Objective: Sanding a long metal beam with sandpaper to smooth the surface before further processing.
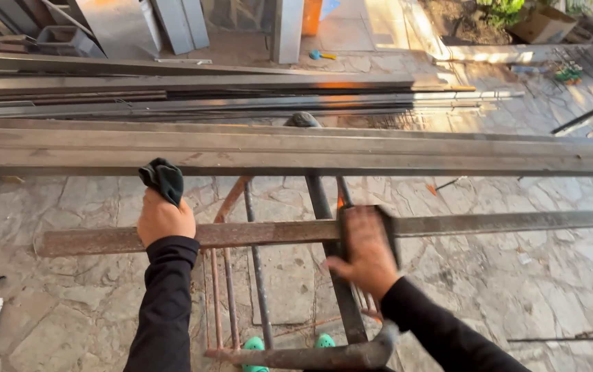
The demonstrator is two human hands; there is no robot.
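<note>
Rusty steel bar (255,234): left hand (164,219) fisted on dark cloth (163,179), right hand (366,253) pressing a pad (387,227) near mid-span.

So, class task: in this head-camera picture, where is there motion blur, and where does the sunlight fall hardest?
Head view: the right hand is smeared by motion blur over the rusty steel bar; the left hand, gripping a dark cloth, is sharp. Head view: warm sun glares on the stone paving top right and glints orange on the stacked steel lengths; the foreground sits in even shade.
</note>
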